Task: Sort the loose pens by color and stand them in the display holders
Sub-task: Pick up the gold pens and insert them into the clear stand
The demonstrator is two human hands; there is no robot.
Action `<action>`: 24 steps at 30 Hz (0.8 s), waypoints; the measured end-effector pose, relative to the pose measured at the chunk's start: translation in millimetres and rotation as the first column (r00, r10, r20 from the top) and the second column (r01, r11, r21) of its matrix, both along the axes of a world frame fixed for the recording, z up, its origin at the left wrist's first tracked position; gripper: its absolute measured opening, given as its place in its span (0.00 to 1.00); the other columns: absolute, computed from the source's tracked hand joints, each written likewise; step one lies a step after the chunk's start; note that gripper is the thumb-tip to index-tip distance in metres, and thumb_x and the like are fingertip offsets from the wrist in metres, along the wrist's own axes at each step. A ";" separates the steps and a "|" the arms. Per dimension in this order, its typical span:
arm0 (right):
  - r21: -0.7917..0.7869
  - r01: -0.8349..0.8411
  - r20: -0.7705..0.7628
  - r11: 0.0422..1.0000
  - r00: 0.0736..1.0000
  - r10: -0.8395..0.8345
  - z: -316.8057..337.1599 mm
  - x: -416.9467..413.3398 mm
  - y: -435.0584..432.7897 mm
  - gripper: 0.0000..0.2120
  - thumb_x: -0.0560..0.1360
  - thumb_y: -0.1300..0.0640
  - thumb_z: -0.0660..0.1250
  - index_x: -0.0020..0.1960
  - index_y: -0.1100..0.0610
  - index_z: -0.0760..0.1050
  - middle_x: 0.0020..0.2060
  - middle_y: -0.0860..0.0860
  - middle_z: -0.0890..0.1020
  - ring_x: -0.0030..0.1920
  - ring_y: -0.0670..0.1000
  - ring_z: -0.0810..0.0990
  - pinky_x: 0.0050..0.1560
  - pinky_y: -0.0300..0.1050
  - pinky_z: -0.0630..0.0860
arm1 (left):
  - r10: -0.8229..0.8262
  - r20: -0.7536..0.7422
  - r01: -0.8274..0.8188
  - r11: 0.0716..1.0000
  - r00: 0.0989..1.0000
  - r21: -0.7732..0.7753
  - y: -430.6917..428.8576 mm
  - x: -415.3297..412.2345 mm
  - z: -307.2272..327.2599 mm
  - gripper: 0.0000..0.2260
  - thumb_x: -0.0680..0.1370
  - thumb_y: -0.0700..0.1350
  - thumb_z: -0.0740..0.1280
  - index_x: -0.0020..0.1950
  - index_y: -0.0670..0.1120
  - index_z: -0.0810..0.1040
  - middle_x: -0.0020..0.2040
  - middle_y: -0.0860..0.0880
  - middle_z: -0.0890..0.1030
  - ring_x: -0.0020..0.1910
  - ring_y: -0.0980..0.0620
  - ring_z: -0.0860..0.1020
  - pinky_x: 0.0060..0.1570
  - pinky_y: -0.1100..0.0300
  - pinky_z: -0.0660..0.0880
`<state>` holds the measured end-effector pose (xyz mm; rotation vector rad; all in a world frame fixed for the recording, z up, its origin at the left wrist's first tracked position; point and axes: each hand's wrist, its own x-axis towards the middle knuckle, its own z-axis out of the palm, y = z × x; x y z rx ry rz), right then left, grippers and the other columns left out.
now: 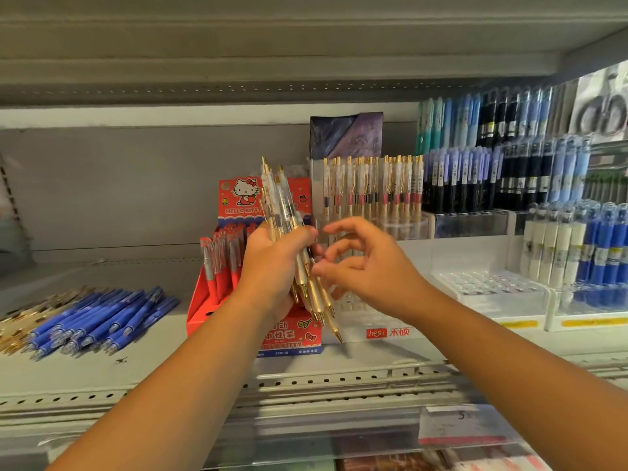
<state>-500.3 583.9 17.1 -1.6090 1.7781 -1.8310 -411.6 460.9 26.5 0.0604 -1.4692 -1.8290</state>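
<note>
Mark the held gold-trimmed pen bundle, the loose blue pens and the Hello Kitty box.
gold-trimmed pen bundle (pixel 282 205), head view, upper clear barrels
loose blue pens (pixel 102 317), head view, middle of the pile
Hello Kitty box (pixel 239 198), head view, red header card

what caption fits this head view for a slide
Left hand grips a bundle of white-and-gold pens, right hand hovering beside them, in front of a clear holder of matching pens.

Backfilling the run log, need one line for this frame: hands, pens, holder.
left hand: grips gold-and-white pen bundle | right hand: at bundle, grip unclear | blue pens: loose on shelf | clear holder: matching pens upright
</note>
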 end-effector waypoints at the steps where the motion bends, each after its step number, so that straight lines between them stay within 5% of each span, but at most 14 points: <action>1: 0.000 -0.008 0.024 1.000 1.000 0.008 0.2 0.3 0.0 0.25 0.69 0.62 0.77 0.62 0.52 0.72 0.46 0.59 0.81 0.39 0.57 0.85 0.37 0.47 0.82 | 0.004 0.000 -0.004 1.000 1.000 -0.001 0.8 -0.4 0.2 0.06 0.76 0.37 0.68 0.51 0.45 0.76 0.32 0.46 0.80 0.31 0.46 0.79 0.31 0.48 0.79; 9: 0.063 -0.084 0.108 0.994 0.991 0.076 -0.3 -10.6 12.1 0.39 0.67 0.72 0.75 0.70 0.46 0.67 0.51 0.56 0.79 0.44 0.54 0.84 0.45 0.51 0.83 | 0.046 0.024 -0.046 0.999 0.999 -0.003 12.9 -6.5 -1.7 0.11 0.74 0.35 0.68 0.57 0.40 0.78 0.39 0.41 0.84 0.34 0.42 0.82 0.34 0.50 0.79; 15: 0.043 -0.021 0.011 0.999 1.000 0.020 -2.0 -19.0 19.4 0.43 0.70 0.70 0.73 0.76 0.45 0.58 0.55 0.53 0.77 0.40 0.50 0.83 0.51 0.52 0.82 | 0.180 0.003 -0.180 0.983 0.984 -0.033 16.2 -15.3 0.0 0.12 0.72 0.34 0.68 0.55 0.43 0.78 0.48 0.38 0.85 0.47 0.35 0.84 0.44 0.38 0.81; 20: -0.056 0.078 0.014 0.995 0.997 -0.077 3.9 -36.2 29.5 0.43 0.71 0.69 0.73 0.70 0.35 0.59 0.57 0.50 0.76 0.40 0.46 0.82 0.48 0.48 0.83 | 0.167 -0.120 -0.159 0.985 0.979 0.074 25.9 -19.9 1.0 0.11 0.75 0.30 0.65 0.56 0.37 0.74 0.43 0.42 0.85 0.42 0.43 0.85 0.40 0.50 0.81; 24: -0.085 0.210 -0.004 0.974 0.977 -0.212 15.4 -59.0 32.4 0.46 0.70 0.69 0.74 0.70 0.32 0.56 0.54 0.51 0.77 0.45 0.49 0.84 0.43 0.48 0.84 | 0.224 -0.152 -0.207 0.971 0.963 0.120 29.3 -20.1 -5.2 0.10 0.74 0.33 0.69 0.52 0.40 0.72 0.33 0.43 0.79 0.35 0.41 0.83 0.42 0.44 0.82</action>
